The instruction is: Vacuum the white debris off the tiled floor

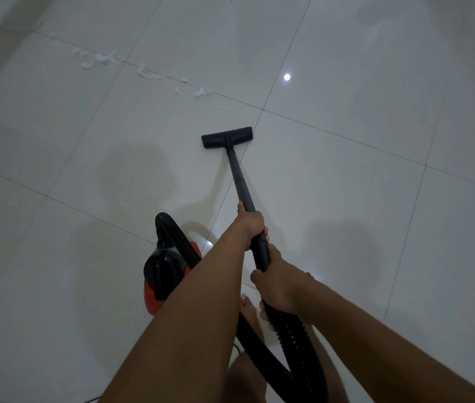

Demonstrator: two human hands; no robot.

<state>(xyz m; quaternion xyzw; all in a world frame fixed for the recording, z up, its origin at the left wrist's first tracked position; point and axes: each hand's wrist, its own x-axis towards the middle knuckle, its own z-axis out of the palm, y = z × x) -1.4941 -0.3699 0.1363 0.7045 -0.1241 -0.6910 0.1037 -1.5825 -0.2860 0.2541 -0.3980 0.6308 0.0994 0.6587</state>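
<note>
Gripping the black vacuum wand (239, 178) with both hands, a person stands over the tiled floor (375, 199). The left hand (249, 225) is the higher one in the frame, a little below the centre, and its fingers are curled tight around the tube. The right hand (277, 289) is just below it, with its fingers clamped on the thicker handle part where the ribbed hose (297, 338) begins. The two hands are very near each other, but I cannot tell if they touch.

The wand runs up and slightly left from the hands to the black nozzle (227, 137). The nozzle lies flat on the floor at the centre of the frame, its right end near a crossing of grout lines. The white debris (143, 72) is in the upper left of the frame: small torn bits scattered in a loose row along one grout line. The nearest bits lie above and left of the nozzle, apart from it.

The vacuum body (169, 274), red with a black top, sits on the floor at lower centre-left, partly hidden behind the left forearm. The hose leaves its top in a curve and shows again under the right arm at the bottom. Between the arms, what seems to be a bare foot (249, 308) shows dimly. A round light reflection (287, 77) shines on a tile right of the debris.
</note>
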